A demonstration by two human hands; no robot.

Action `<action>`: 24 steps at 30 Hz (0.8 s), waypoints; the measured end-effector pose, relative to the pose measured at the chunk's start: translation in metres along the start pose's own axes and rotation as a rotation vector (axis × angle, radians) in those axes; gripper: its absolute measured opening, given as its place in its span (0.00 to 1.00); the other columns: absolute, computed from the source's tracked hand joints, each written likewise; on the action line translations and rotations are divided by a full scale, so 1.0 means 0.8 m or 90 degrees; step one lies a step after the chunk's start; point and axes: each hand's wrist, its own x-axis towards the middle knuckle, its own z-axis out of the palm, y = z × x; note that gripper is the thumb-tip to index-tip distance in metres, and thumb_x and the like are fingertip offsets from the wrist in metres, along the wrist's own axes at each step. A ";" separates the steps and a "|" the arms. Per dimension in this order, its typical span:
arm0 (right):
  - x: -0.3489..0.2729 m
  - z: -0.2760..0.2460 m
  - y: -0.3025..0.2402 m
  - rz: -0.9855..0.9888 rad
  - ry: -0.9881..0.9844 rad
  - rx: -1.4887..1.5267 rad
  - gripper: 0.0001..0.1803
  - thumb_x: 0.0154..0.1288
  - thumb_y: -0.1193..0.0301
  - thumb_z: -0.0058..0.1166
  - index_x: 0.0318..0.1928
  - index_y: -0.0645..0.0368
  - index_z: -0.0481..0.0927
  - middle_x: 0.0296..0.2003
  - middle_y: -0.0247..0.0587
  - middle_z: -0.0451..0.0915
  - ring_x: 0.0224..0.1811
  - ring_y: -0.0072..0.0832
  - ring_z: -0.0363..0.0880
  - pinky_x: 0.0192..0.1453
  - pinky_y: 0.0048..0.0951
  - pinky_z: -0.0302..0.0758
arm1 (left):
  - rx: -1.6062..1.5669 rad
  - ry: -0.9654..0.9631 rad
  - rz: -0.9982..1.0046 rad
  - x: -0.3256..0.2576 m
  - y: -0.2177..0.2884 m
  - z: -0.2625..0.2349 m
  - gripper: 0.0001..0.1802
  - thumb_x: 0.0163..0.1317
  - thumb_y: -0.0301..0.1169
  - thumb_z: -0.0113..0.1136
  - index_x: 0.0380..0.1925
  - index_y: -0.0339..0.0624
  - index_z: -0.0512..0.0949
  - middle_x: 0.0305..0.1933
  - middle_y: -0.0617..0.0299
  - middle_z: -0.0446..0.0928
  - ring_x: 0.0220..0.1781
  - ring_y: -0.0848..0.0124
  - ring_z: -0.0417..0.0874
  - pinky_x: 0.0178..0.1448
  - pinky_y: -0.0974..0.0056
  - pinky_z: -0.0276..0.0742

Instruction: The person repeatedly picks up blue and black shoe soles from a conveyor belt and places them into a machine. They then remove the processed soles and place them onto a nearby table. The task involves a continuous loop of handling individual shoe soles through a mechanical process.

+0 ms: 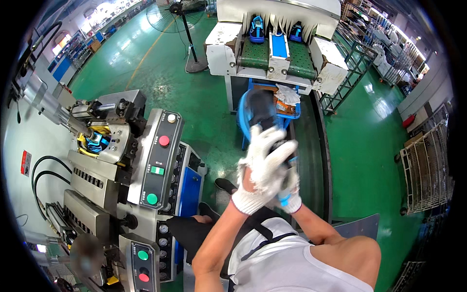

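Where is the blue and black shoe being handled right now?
In the head view, the blue and black shoe is held up just right of centre by both gloved hands, left hand and right hand, in front of the conveyor machine.

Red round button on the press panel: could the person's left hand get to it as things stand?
Probably yes, but not freely: the left hand is gripping the blue-soled shoe together with the right hand. Nothing stands between it and the red button, on the panel to its left.

A blue-soled shoe with a dark upper (pixel 260 114) is held up in the air, toe pointing away, heel gripped between both gloved hands; motion blur hides its finer details, possibly a sneaker.
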 end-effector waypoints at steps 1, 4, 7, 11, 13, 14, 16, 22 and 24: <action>0.029 -0.014 -0.002 -0.072 0.063 -0.079 0.43 0.70 0.58 0.68 0.77 0.62 0.63 0.73 0.51 0.71 0.75 0.41 0.70 0.81 0.44 0.64 | -0.022 0.004 0.021 0.023 0.010 0.009 0.32 0.49 0.24 0.74 0.59 0.45 0.82 0.61 0.44 0.77 0.66 0.37 0.76 0.74 0.33 0.67; 0.120 -0.068 0.046 0.014 0.254 0.140 0.25 0.74 0.66 0.64 0.66 0.64 0.78 0.57 0.40 0.82 0.56 0.31 0.80 0.68 0.40 0.76 | -0.025 -0.107 0.063 0.020 0.011 0.021 0.40 0.51 0.28 0.80 0.67 0.46 0.77 0.73 0.40 0.71 0.75 0.33 0.71 0.80 0.30 0.61; 0.236 -0.112 0.088 0.047 0.400 0.065 0.33 0.69 0.59 0.68 0.67 0.68 0.78 0.61 0.47 0.81 0.61 0.36 0.79 0.70 0.39 0.74 | -0.023 -0.128 -0.017 -0.042 -0.011 0.027 0.32 0.53 0.28 0.77 0.61 0.41 0.80 0.66 0.41 0.76 0.70 0.36 0.76 0.76 0.33 0.70; 0.402 -0.176 0.151 0.073 0.389 -0.123 0.56 0.59 0.39 0.71 0.75 0.68 0.70 0.70 0.60 0.77 0.73 0.48 0.74 0.78 0.42 0.66 | 0.008 -0.147 -0.197 -0.136 -0.029 0.012 0.29 0.55 0.27 0.76 0.59 0.36 0.81 0.61 0.43 0.81 0.67 0.38 0.80 0.74 0.39 0.75; 0.488 -0.211 0.227 0.117 0.354 -0.228 0.54 0.58 0.41 0.73 0.76 0.63 0.71 0.69 0.52 0.79 0.70 0.48 0.77 0.76 0.42 0.69 | 0.013 -0.161 -0.295 -0.192 -0.030 -0.003 0.30 0.56 0.26 0.77 0.61 0.36 0.80 0.65 0.43 0.80 0.70 0.40 0.79 0.74 0.44 0.76; 0.508 -0.189 0.228 0.149 0.264 -0.328 0.55 0.58 0.40 0.73 0.77 0.60 0.71 0.71 0.51 0.77 0.73 0.47 0.75 0.75 0.43 0.71 | 0.044 -0.149 -0.343 -0.226 -0.029 -0.015 0.30 0.57 0.26 0.77 0.61 0.36 0.80 0.65 0.43 0.80 0.69 0.42 0.80 0.74 0.44 0.77; 0.541 -0.162 0.250 0.270 0.136 -0.136 0.61 0.55 0.37 0.76 0.80 0.57 0.66 0.68 0.48 0.79 0.71 0.42 0.76 0.66 0.46 0.82 | 0.110 -0.144 -0.459 -0.274 -0.016 -0.035 0.28 0.58 0.26 0.76 0.60 0.36 0.81 0.63 0.43 0.81 0.68 0.43 0.80 0.72 0.46 0.77; 0.748 -0.375 0.356 0.313 0.037 -0.613 0.68 0.59 0.15 0.43 0.68 0.74 0.77 0.65 0.57 0.82 0.68 0.45 0.79 0.71 0.39 0.72 | 0.184 -0.060 -0.642 -0.358 -0.002 -0.082 0.23 0.65 0.31 0.72 0.60 0.42 0.83 0.58 0.46 0.84 0.61 0.47 0.85 0.65 0.49 0.82; 0.695 -0.262 0.423 0.039 -0.007 -0.443 0.66 0.60 0.16 0.44 0.63 0.75 0.81 0.61 0.56 0.85 0.64 0.42 0.82 0.67 0.38 0.75 | 0.271 -0.012 -0.711 -0.357 0.036 -0.089 0.20 0.67 0.32 0.70 0.58 0.41 0.83 0.56 0.46 0.85 0.60 0.47 0.86 0.64 0.49 0.83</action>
